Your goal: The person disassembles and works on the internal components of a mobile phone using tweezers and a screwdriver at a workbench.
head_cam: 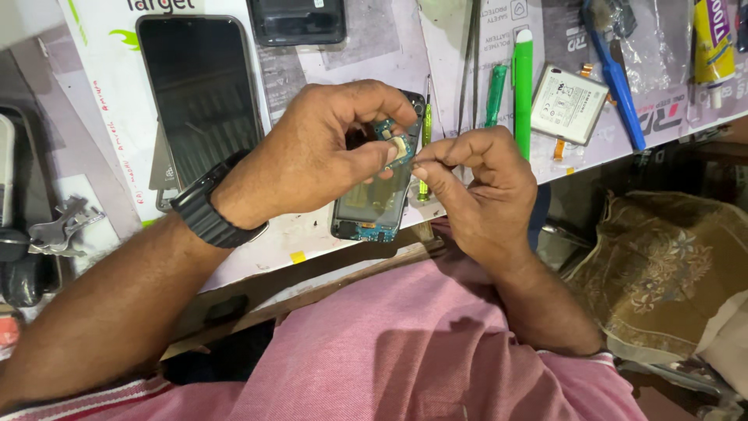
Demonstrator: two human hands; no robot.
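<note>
At the far left of the desk (343, 234) lies a bunch of keys (58, 226), and beside it a dark phone screen (201, 93) rests face up on white paper. The left hand (312, 152), a black watch (204, 206) on its wrist, curls its fingers together, thumb and forefinger pinching a small metal part (399, 148) over the opened phone (374, 199), which sits at the desk's near edge with its circuit board exposed. The right hand (479, 183) meets it, fingers closed and fingertips pressed against the same small part. Just behind stand green screwdrivers (522, 86), then a silver phone battery (569, 104), a blue toothbrush (615, 74) and a glue tube (713, 43).
</note>
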